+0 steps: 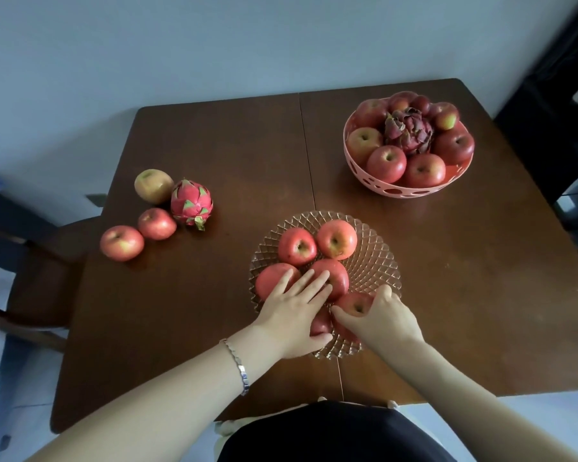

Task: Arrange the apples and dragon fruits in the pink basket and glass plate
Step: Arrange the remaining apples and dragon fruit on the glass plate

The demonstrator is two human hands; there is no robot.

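Grasping an apple [356, 306] with my right hand [386, 320] over the glass plate [374, 261]. My left hand [294, 315] lies flat, fingers spread, on apples just beside it.

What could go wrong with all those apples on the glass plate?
1. The glass plate is shallow, and the apple under the right hand sits near its rim, so it might roll off onto the table.
2. The left hand presses among crowded apples; a nudge could push one out.
3. The pink basket is already heaped, so more fruit there may tumble.
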